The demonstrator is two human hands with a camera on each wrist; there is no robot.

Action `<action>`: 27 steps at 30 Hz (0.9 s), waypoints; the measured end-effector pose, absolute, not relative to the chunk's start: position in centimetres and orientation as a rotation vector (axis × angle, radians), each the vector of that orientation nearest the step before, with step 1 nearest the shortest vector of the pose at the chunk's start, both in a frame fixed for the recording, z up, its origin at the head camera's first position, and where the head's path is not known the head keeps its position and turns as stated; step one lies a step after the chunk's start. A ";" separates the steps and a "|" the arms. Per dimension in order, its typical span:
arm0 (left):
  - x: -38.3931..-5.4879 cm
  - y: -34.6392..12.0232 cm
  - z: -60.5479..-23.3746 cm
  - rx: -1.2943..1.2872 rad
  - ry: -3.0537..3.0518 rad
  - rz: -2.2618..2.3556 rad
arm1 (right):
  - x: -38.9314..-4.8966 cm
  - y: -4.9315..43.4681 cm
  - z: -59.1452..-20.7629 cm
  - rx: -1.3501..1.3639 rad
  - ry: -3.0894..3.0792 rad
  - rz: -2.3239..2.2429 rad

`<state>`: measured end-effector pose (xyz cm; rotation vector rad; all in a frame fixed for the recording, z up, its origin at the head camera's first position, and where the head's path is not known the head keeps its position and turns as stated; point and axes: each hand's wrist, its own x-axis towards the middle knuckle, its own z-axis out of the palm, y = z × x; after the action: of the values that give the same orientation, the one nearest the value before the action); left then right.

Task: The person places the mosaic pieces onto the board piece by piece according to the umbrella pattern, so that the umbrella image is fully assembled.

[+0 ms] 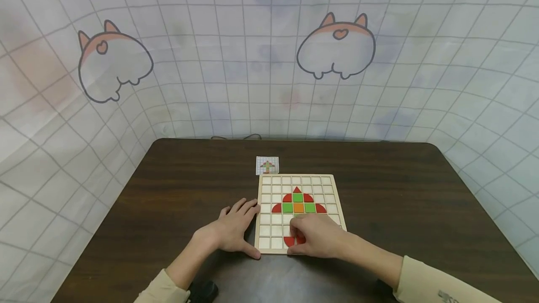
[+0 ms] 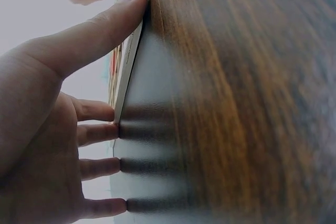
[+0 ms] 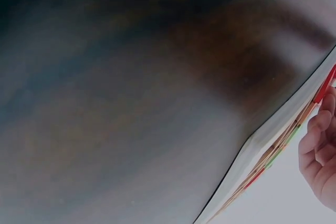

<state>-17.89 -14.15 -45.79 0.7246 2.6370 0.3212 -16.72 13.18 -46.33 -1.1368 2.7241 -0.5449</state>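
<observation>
A square wooden grid board (image 1: pixel 265 231) lies on the table. Red, green and orange tiles fill some of its cells, among them an orange square tile (image 1: pixel 298 207) and a red triangle tile (image 1: pixel 296 190). My left hand (image 1: pixel 236 228) is spread along the board's left side, with fingertips at its edge and the thumb at the near left corner. Over the lower part of the board, my right hand (image 1: pixel 317 236) has curled fingers and pinches a red tile (image 1: pixel 301 239), partly hidden by them. Beside that tile, a red rounded tile (image 1: pixel 288 241) sits in a bottom-row cell.
Touching the board's far left corner is a small pattern card (image 1: pixel 267 165) printed with a similar coloured figure. A dark object (image 1: pixel 204 291) shows by the left sleeve. The dark wooden table (image 1: pixel 391 186) ends at a grid-patterned cloth wall (image 1: pixel 269 83).
</observation>
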 end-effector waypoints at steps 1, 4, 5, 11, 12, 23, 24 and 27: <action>-17.9 -14.1 -45.7 0.723 2.637 0.323 | -16.7 13.2 -46.3 -1.135 2.724 -0.546; -17.9 -14.1 -45.7 0.714 2.636 0.319 | -16.8 13.2 -46.2 -1.140 2.713 -0.552; -17.9 -14.1 -45.6 0.713 2.636 0.316 | -16.8 13.2 -46.2 -1.146 2.709 -0.554; -17.9 -14.0 -45.5 0.717 2.634 0.306 | -16.8 13.2 -46.1 -1.171 2.708 -0.555; -17.9 -14.0 -45.5 0.718 2.634 0.308 | -16.8 13.3 -46.1 -1.171 2.710 -0.555; -17.9 -14.3 -45.7 0.759 2.637 0.323 | -16.8 13.8 -46.0 -1.181 2.706 -0.586; -17.9 -14.3 -45.7 0.761 2.638 0.323 | -16.8 13.9 -46.0 -1.178 2.707 -0.592; -17.9 -14.3 -45.7 0.761 2.639 0.318 | -16.8 14.4 -46.0 -1.176 2.712 -0.621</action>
<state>-17.86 -14.30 -45.68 0.7612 2.6388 0.3184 -16.85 14.38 -45.98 -1.1762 2.7122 -0.6208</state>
